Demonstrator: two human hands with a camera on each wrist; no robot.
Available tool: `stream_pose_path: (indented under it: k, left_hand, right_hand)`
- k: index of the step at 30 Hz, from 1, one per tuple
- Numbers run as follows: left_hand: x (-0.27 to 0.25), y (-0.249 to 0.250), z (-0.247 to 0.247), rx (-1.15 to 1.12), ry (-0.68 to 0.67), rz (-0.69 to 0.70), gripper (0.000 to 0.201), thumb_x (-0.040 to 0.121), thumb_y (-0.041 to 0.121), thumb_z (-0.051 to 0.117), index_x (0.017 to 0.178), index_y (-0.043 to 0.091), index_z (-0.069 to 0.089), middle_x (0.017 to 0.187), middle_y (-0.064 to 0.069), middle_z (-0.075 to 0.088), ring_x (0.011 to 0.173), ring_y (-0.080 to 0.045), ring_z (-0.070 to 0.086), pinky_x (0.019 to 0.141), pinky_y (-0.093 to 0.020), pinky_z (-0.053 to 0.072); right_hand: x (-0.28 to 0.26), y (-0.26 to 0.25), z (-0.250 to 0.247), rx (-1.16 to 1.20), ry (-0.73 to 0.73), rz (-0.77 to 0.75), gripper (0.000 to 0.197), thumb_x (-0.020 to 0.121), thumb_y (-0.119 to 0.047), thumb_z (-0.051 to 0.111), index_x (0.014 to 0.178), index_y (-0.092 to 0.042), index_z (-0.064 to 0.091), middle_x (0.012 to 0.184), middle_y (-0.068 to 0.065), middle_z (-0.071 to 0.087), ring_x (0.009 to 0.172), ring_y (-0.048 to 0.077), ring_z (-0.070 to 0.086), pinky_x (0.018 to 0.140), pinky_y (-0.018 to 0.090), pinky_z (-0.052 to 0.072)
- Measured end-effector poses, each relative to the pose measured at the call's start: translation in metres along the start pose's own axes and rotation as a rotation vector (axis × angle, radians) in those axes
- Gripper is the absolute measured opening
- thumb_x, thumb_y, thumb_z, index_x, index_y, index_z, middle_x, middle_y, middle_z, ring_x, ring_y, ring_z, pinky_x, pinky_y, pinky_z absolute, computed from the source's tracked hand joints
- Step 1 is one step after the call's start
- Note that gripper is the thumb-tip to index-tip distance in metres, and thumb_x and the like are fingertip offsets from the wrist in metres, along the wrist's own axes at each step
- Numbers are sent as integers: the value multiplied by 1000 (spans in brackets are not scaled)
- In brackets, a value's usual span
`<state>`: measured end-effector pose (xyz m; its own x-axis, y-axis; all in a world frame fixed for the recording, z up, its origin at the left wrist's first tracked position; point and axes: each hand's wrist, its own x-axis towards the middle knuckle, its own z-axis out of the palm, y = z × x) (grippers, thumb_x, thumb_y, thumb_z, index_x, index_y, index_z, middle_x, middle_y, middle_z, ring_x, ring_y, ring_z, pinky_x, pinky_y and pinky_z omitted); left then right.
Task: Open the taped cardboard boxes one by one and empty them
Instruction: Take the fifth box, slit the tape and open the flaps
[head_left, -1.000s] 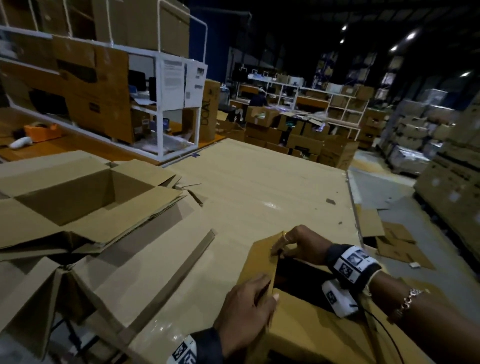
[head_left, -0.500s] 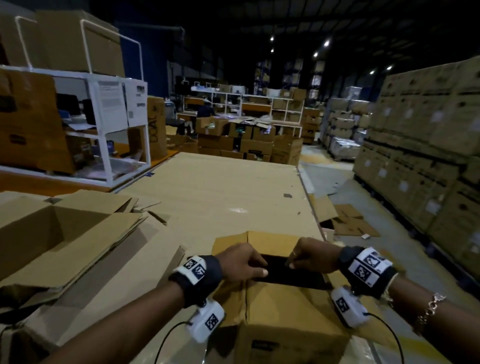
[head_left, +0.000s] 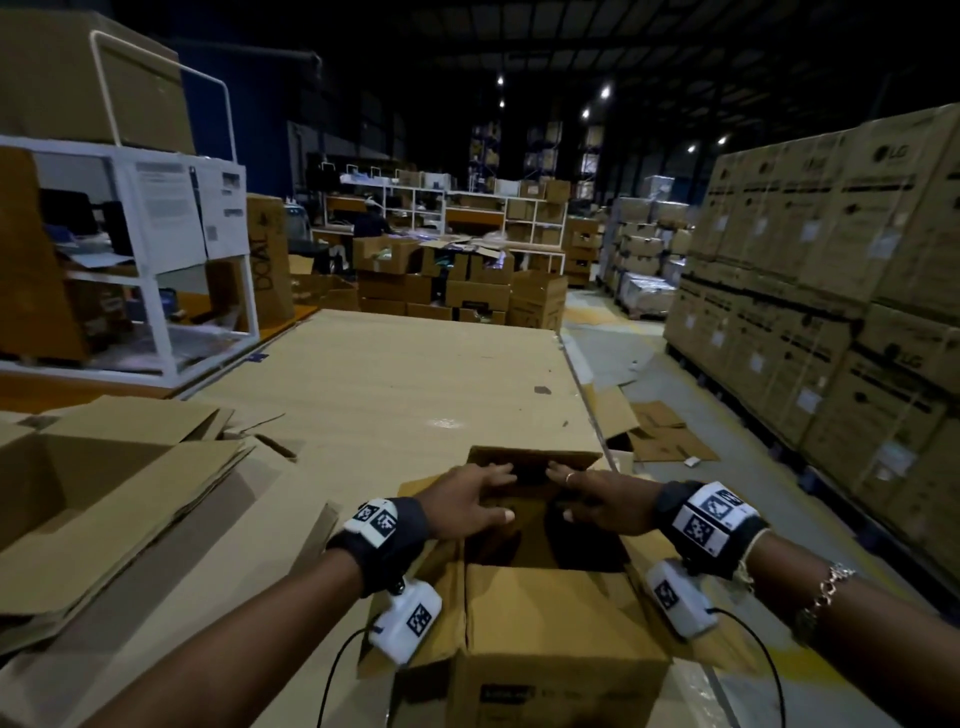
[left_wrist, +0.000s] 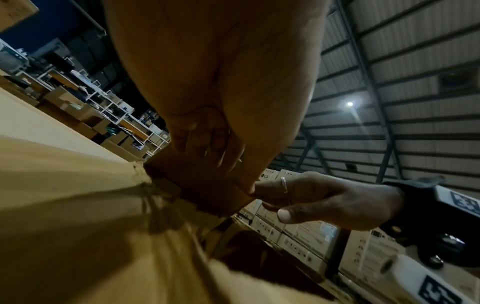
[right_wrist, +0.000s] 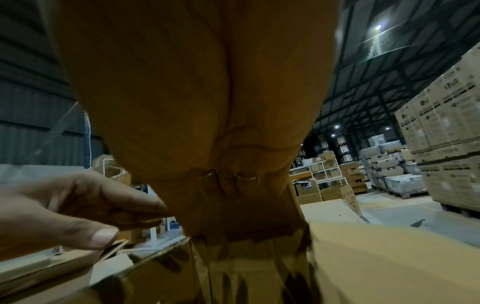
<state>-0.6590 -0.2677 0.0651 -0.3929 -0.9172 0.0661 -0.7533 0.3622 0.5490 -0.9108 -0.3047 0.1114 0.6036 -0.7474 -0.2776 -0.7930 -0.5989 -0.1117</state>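
Observation:
A brown cardboard box (head_left: 556, 629) stands at the near edge of the work surface with its top open and a dark inside. Its far flap (head_left: 535, 460) stands up and leans away from me. My left hand (head_left: 467, 501) and right hand (head_left: 602, 506) lie side by side over the opening, fingers stretched forward and pressing on that flap, thumbs spread. In the left wrist view the left fingers (left_wrist: 207, 144) meet the flap while the right hand (left_wrist: 324, 197), wearing a ring, touches it from the right. The right wrist view shows the right fingers (right_wrist: 233, 181) on the flap and the left hand (right_wrist: 78, 205) beside them.
Opened, flattened boxes (head_left: 104, 493) pile up at the left. A large cardboard-covered surface (head_left: 415, 379) stretches ahead. A white shelf rack (head_left: 156, 260) stands at the back left. Stacked cartons (head_left: 831, 286) line the right aisle, with cardboard scraps (head_left: 660, 431) on the floor.
My left hand left the side flap and joined the right hand over the opening. Both hands slid forward onto the far flap, and the head view swung right and up.

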Motion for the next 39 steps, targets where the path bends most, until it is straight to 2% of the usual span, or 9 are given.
stream_pose_path:
  k: [6, 10, 13, 17, 20, 24, 28, 34, 39]
  left_hand:
    - [43, -8, -23, 178, 26, 19, 64, 92, 26, 71, 150, 25, 44, 162, 7, 32, 151, -14, 23, 122, -35, 22]
    - [72, -19, -32, 289, 0, 4, 67, 89, 21, 74, 150, 22, 46, 160, 3, 36, 147, -20, 31, 116, -32, 28]
    - [89, -31, -35, 307, -18, 17, 53, 86, 15, 77, 137, 16, 60, 153, 3, 47, 141, -20, 42, 112, -32, 37]
    - [102, -49, -36, 300, -56, 10, 44, 87, 7, 74, 130, 14, 66, 148, -1, 53, 135, -20, 50, 106, -29, 41]
    - [107, -64, -37, 279, -60, 6, 47, 87, 7, 74, 132, 15, 65, 141, -4, 60, 135, -19, 51, 109, -29, 39]
    - [108, -87, -30, 209, -131, 44, 48, 89, 19, 74, 135, 19, 62, 135, -1, 64, 126, -17, 59, 107, -34, 48]
    - [105, -103, -20, 154, -113, 51, 45, 94, 22, 69, 138, 24, 59, 133, 6, 64, 118, -9, 63, 103, -31, 50]
    - [94, -101, -12, 122, -12, 79, 40, 95, 19, 65, 135, 21, 62, 128, 4, 68, 110, -7, 65, 98, -33, 53]
    - [103, -89, -18, 158, -81, 129, 53, 94, 18, 68, 144, 23, 54, 145, 4, 56, 128, -9, 54, 107, -22, 41]
  right_hand:
    - [39, 8, -36, 0, 80, -47, 57, 104, -34, 47, 155, -15, 29, 166, -5, 10, 148, 21, 29, 119, 36, 28]
    - [66, 19, -41, -32, 39, -41, 34, 103, -38, 49, 121, -11, 60, 157, -11, 28, 129, 24, 50, 102, 33, 42]
    - [87, 41, -32, -19, 47, -36, 39, 98, -45, 55, 124, -17, 60, 147, 2, 50, 125, 28, 55, 101, 45, 47]
    - [112, 66, -20, -4, -6, -87, 50, 96, -35, 60, 143, -20, 50, 151, -3, 47, 134, 21, 49, 108, 44, 44]
    - [122, 72, -17, 23, -40, -142, 57, 96, -27, 62, 150, -23, 42, 150, -8, 47, 135, 11, 45, 111, 34, 40]
    - [131, 84, -9, 109, -31, -185, 54, 98, -10, 58, 147, -30, 47, 119, -15, 59, 98, -2, 57, 80, 15, 44]
    - [138, 90, -2, 181, -29, -221, 52, 99, -8, 54, 145, -32, 48, 111, -25, 60, 84, -27, 51, 70, -3, 37]
    - [136, 91, 1, 190, -10, -248, 49, 100, -10, 53, 146, -29, 49, 118, -17, 64, 86, -17, 54, 70, -4, 36]
    - [128, 108, 0, 226, -36, -228, 39, 100, -19, 58, 138, -19, 59, 98, -13, 69, 75, -10, 61, 67, 7, 45]
